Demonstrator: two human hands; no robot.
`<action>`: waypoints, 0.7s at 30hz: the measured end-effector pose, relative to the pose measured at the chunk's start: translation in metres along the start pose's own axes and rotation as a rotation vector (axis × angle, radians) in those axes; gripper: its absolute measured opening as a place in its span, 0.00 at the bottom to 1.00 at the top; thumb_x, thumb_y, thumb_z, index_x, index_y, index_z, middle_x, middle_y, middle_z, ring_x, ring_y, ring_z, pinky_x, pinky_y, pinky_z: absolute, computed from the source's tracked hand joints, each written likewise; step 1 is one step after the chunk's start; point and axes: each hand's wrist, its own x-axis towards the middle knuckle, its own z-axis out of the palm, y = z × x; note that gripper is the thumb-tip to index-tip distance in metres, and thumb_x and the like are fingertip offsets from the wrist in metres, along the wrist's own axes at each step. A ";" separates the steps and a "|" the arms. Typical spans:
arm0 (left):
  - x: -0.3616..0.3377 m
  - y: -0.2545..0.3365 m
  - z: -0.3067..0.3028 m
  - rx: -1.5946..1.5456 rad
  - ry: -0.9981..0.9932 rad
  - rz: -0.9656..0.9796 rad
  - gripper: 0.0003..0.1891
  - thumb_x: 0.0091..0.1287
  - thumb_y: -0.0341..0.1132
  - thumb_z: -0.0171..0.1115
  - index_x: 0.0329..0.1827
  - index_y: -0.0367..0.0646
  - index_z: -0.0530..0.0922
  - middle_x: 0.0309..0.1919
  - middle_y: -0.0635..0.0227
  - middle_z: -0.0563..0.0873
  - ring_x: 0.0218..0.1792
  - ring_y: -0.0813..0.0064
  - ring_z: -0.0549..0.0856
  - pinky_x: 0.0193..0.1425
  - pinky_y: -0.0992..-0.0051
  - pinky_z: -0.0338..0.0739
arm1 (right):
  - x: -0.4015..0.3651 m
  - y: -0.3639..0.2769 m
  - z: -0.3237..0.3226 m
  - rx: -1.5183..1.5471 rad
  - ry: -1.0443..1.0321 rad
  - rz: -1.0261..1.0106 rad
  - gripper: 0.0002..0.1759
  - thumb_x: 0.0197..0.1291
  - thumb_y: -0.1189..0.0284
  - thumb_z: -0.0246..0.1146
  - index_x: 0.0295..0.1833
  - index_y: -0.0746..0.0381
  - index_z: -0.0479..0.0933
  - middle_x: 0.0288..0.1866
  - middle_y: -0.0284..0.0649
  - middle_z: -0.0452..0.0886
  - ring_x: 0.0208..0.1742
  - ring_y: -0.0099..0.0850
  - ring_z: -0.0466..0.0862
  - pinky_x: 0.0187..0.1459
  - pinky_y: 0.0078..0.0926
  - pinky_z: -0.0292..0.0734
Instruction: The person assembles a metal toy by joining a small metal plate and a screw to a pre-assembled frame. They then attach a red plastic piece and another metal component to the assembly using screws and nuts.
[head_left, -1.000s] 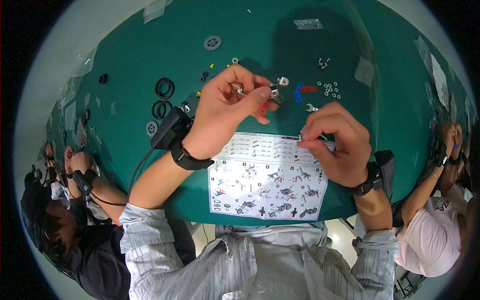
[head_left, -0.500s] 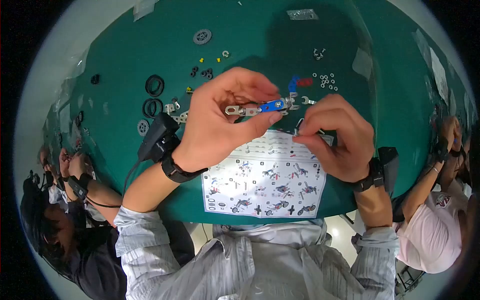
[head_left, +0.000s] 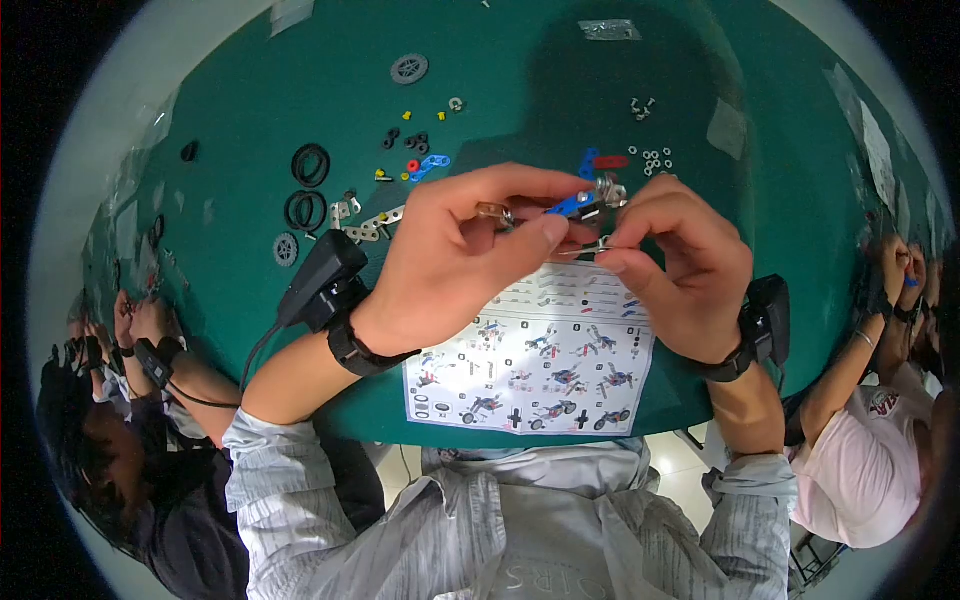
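The left hand (head_left: 455, 250) grips the blue-and-silver part (head_left: 571, 206), tilted now rather than level; the right hand (head_left: 685, 265) (nearer than before) pinches a small metal piece (head_left: 603, 243) beside it, the printed sheet (head_left: 530, 345) beneath both.

Wide-angle bending warps the dim edges; a soft shadow darkens the tabletop (head_left: 480, 90).

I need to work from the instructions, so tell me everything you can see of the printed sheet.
The sheet is white, thin and paper-like, with part drawings across its top and step pictures below, some partly red or blue. It lies face up on the green table, near the front edge, brightly lit mid-sheet. The left hand hides its upper left, seemingly without touching. Fine print is unreadable.
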 end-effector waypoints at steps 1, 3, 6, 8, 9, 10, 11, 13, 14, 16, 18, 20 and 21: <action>0.001 0.002 -0.001 -0.038 -0.004 -0.020 0.16 0.74 0.22 0.57 0.62 0.27 0.77 0.53 0.55 0.85 0.55 0.68 0.87 0.58 0.72 0.85 | -0.001 0.000 -0.001 0.017 -0.003 0.022 0.09 0.56 0.82 0.74 0.41 0.68 0.81 0.38 0.39 0.82 0.36 0.25 0.82 0.37 0.20 0.78; 0.002 0.006 -0.003 -0.115 -0.014 -0.060 0.16 0.75 0.23 0.57 0.63 0.27 0.77 0.54 0.55 0.85 0.55 0.67 0.87 0.59 0.72 0.85 | -0.002 0.001 0.000 0.073 -0.002 0.063 0.09 0.58 0.82 0.73 0.42 0.68 0.80 0.40 0.39 0.81 0.38 0.24 0.82 0.39 0.19 0.78; 0.000 0.006 -0.002 -0.156 -0.023 -0.072 0.15 0.76 0.23 0.56 0.63 0.27 0.77 0.54 0.54 0.85 0.54 0.68 0.87 0.60 0.72 0.84 | -0.004 0.002 0.001 0.159 0.005 0.116 0.08 0.60 0.81 0.72 0.44 0.69 0.80 0.42 0.39 0.80 0.41 0.24 0.82 0.41 0.19 0.79; 0.000 0.004 0.000 -0.071 -0.020 -0.019 0.15 0.76 0.23 0.55 0.63 0.27 0.77 0.54 0.54 0.85 0.54 0.70 0.87 0.61 0.72 0.84 | -0.005 0.002 0.000 0.176 -0.002 0.138 0.08 0.61 0.81 0.71 0.45 0.69 0.80 0.42 0.39 0.80 0.42 0.24 0.82 0.43 0.19 0.80; -0.001 0.002 0.001 -0.028 -0.017 0.007 0.15 0.76 0.23 0.55 0.63 0.27 0.77 0.54 0.54 0.85 0.53 0.71 0.87 0.61 0.72 0.84 | -0.005 0.002 0.000 0.177 0.005 0.144 0.08 0.62 0.81 0.71 0.45 0.69 0.80 0.42 0.39 0.80 0.42 0.24 0.82 0.43 0.19 0.80; -0.001 0.000 0.001 -0.009 -0.018 0.030 0.15 0.76 0.23 0.55 0.63 0.27 0.77 0.54 0.55 0.85 0.53 0.72 0.87 0.61 0.73 0.84 | -0.006 0.001 0.001 0.177 0.011 0.149 0.09 0.62 0.80 0.71 0.45 0.69 0.80 0.43 0.39 0.80 0.43 0.24 0.82 0.44 0.19 0.79; 0.000 -0.003 0.001 0.010 -0.019 0.053 0.15 0.76 0.23 0.55 0.63 0.27 0.77 0.54 0.55 0.85 0.53 0.73 0.86 0.61 0.73 0.84 | -0.006 0.001 0.001 0.178 0.016 0.154 0.09 0.62 0.80 0.71 0.45 0.69 0.80 0.43 0.39 0.80 0.43 0.24 0.82 0.44 0.19 0.79; -0.001 -0.004 0.001 0.037 -0.018 0.078 0.15 0.76 0.23 0.56 0.63 0.27 0.77 0.54 0.56 0.85 0.53 0.74 0.86 0.61 0.73 0.83 | -0.006 0.002 0.001 0.186 0.008 0.162 0.09 0.63 0.80 0.70 0.45 0.70 0.79 0.43 0.39 0.80 0.43 0.24 0.82 0.45 0.20 0.80; -0.001 -0.004 0.002 0.045 -0.017 0.079 0.15 0.76 0.23 0.56 0.63 0.27 0.77 0.54 0.57 0.85 0.54 0.74 0.86 0.61 0.73 0.83 | -0.006 0.002 0.001 0.189 0.005 0.167 0.08 0.63 0.80 0.70 0.46 0.70 0.79 0.43 0.39 0.80 0.43 0.24 0.82 0.46 0.20 0.80; -0.001 -0.003 0.002 0.075 -0.016 0.081 0.15 0.76 0.24 0.56 0.63 0.28 0.77 0.54 0.59 0.84 0.55 0.74 0.85 0.62 0.73 0.82 | -0.006 0.002 0.001 0.212 0.011 0.186 0.08 0.63 0.81 0.69 0.46 0.70 0.79 0.43 0.39 0.80 0.44 0.25 0.83 0.48 0.21 0.80; -0.003 -0.002 0.003 0.123 -0.015 0.081 0.16 0.76 0.25 0.55 0.64 0.30 0.77 0.55 0.60 0.84 0.57 0.72 0.84 0.63 0.71 0.81 | -0.006 0.001 0.003 0.274 0.032 0.229 0.08 0.64 0.82 0.68 0.46 0.71 0.78 0.43 0.39 0.80 0.45 0.26 0.83 0.50 0.22 0.80; -0.003 -0.005 0.005 0.162 -0.002 0.103 0.16 0.75 0.25 0.55 0.64 0.30 0.77 0.56 0.60 0.84 0.57 0.72 0.84 0.63 0.72 0.80 | -0.007 -0.002 0.006 0.371 0.062 0.285 0.08 0.65 0.82 0.68 0.46 0.72 0.78 0.44 0.39 0.80 0.46 0.26 0.84 0.51 0.23 0.80; -0.004 -0.006 0.005 0.181 0.003 0.114 0.17 0.75 0.24 0.56 0.64 0.30 0.76 0.56 0.60 0.83 0.57 0.72 0.84 0.63 0.72 0.80 | -0.007 -0.003 0.007 0.418 0.075 0.307 0.08 0.65 0.82 0.68 0.46 0.72 0.77 0.44 0.40 0.80 0.46 0.27 0.84 0.51 0.23 0.80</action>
